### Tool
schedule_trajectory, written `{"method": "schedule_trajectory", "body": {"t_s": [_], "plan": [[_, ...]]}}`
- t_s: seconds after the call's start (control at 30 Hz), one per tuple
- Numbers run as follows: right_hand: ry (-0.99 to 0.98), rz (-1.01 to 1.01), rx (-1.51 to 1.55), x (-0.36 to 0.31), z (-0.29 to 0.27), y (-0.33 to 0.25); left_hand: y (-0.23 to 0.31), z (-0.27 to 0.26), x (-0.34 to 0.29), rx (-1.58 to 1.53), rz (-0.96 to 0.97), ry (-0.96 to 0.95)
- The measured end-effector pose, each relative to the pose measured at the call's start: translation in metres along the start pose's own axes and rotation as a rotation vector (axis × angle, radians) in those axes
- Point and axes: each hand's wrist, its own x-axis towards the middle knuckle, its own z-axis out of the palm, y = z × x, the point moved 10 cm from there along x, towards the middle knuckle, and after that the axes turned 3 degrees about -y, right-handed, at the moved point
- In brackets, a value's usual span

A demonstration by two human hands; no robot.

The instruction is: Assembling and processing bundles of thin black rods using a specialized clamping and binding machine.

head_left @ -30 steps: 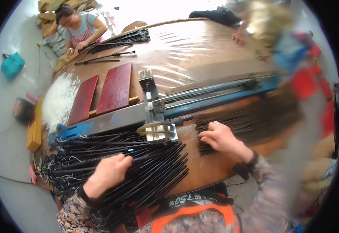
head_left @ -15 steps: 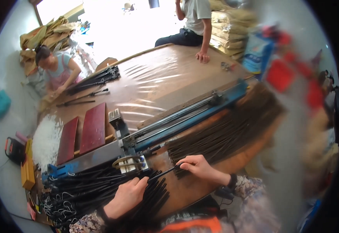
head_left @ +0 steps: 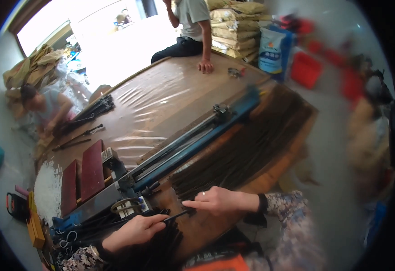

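The left hand (head_left: pixel 136 232), reaching rightward, pinches 1 dark rod (head_left: pixel 176 216). The right hand (head_left: pixel 222 200), pointing leftward, is at its far end; whether it grips cannot be told.

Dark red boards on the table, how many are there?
2: a narrower dark red board beside the white pile, and a wider dark red board to the narrower one's right. Any lying underneath would be hidden.

Blue rail (head_left: pixel 184 152) blocks R hand (head_left: pixel 215 200) fwd — room above.
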Motion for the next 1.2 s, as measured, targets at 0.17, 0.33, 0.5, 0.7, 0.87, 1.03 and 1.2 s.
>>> {"method": "schedule_trajectory", "body": {"t_s": [0.17,0.33,0.5,0.7,0.87,1.03,1.2], "plan": [[0.173,0.112,0.120,0.009,-0.049,0.033,0.078,-0.048,0.000,0.571,0.375,0.503],[0.284,0.730,-0.025,-0.079,-0.083,0.141,0.097,-0.110,0.031,0.784,0.329,0.634],[0.286,0.622,-0.242,-0.116,-0.142,0.162,0.121,-0.094,0.067,0.740,0.531,0.618],[0.355,0.284,-0.543,-0.095,-0.174,0.126,0.113,-0.072,0.099,0.662,0.518,0.494],[0.644,0.448,-0.555,-0.140,-0.182,0.146,0.108,-0.087,0.104,0.703,0.439,0.582],[0.510,0.459,-0.537,-0.104,-0.148,0.149,0.106,-0.082,0.100,0.733,0.437,0.536],[0.470,0.106,-0.180,-0.046,-0.124,0.101,0.099,-0.092,0.071,0.765,0.360,0.586]]}}
